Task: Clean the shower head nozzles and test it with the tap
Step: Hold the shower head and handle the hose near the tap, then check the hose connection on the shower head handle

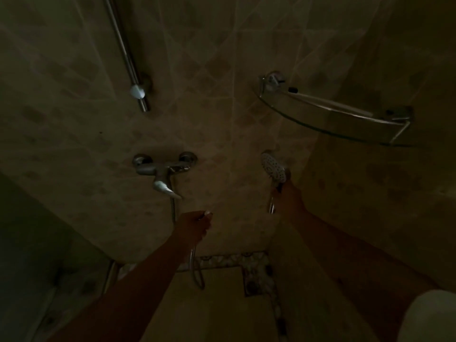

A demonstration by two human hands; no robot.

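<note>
The room is dim. A white round shower head (273,167) with its nozzle face turned left is held up by its chrome handle in my right hand (289,197), near the wall corner. The chrome tap (164,170) is fixed to the tiled wall, its lever (165,188) pointing down and to the right. My left hand (193,224) is just below the lever and apart from it, fingers curled, in front of the metal hose (195,265) that hangs from the tap. I cannot tell whether this hand grips the hose.
A chrome slide rail (128,58) runs up the wall at upper left. A glass corner shelf (333,117) with a metal rail sits at upper right, above the shower head. A patterned tile border (234,259) runs low on the wall. A white object (431,317) shows at lower right.
</note>
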